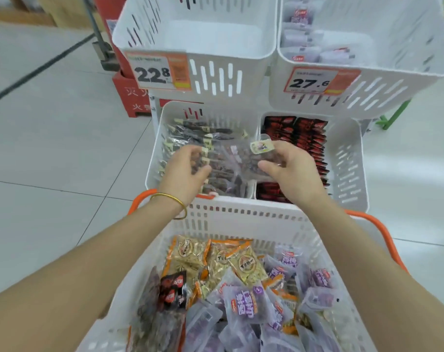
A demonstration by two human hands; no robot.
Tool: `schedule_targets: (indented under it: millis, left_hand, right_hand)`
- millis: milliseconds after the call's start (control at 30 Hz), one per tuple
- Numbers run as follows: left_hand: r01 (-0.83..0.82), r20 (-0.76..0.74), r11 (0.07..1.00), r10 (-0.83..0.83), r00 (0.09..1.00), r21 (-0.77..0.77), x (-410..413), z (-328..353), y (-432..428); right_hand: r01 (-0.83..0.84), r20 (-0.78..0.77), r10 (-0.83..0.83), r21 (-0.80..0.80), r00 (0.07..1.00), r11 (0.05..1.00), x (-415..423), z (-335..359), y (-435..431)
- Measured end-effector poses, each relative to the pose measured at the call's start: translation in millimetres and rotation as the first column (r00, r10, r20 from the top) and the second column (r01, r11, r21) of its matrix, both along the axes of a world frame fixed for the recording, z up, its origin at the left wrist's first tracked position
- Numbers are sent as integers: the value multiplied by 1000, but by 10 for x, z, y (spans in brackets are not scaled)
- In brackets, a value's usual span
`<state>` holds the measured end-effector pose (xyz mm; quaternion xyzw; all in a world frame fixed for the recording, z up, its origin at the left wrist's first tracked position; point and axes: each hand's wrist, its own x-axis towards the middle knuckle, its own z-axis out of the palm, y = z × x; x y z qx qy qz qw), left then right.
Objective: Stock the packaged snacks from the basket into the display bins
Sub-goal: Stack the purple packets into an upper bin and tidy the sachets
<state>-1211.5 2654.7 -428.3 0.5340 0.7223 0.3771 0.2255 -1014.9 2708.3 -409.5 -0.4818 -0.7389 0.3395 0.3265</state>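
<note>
A white basket [243,218] with orange handles sits in front of me, filled with several gold, purple and dark snack packs [243,298]. Beyond it, the lower left display bin [155,153] holds rows of clear packs with dark contents. My right hand [292,171] grips a clear pack of dark snacks [243,154] over that bin. My left hand [185,171], with a gold bangle on the wrist, has its fingers curled round the same pack's left end. The lower right bin [347,158] holds red and black packs [307,138].
Two upper white bins stand above: the left one [195,72] with a 22.8 price tag looks bare inside, the right one [363,82] with a 27.6 tag holds pale purple packs. A red box [129,95] and a pole stand on the tiled floor at left.
</note>
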Motion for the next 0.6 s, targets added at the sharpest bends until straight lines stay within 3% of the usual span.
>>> schedule_targets:
  millis: [133,200,367,467,533,600]
  left_hand:
    - [2,-369,1000,-8,929,-15,-300,-308,356]
    - [43,-479,999,-50,876,-26,-375,-421,489]
    - [88,-528,993,-116,841,-78,-369,-662,633]
    - [86,-529,994,-107,842,-65,-372,-691,628]
    - [102,-536,994,-108,837,-41,-363,-677,617]
    - [126,-545,991,-124,829,-33,-347,-673,612]
  right_hand:
    - [49,51,-63,241,997,969,-284,-236,356]
    - [50,98,-92,370,991,928,-418,-379,546]
    - [11,163,-156,655,974,755,-756,-586,961]
    - [-47,247,-207,740,947,670,-998,-645,1195]
    - [-76,322,-259,746,911,661,-1137,-690,1325]
    - [-81,419,-279,663,864,744,-1203,-747,1464]
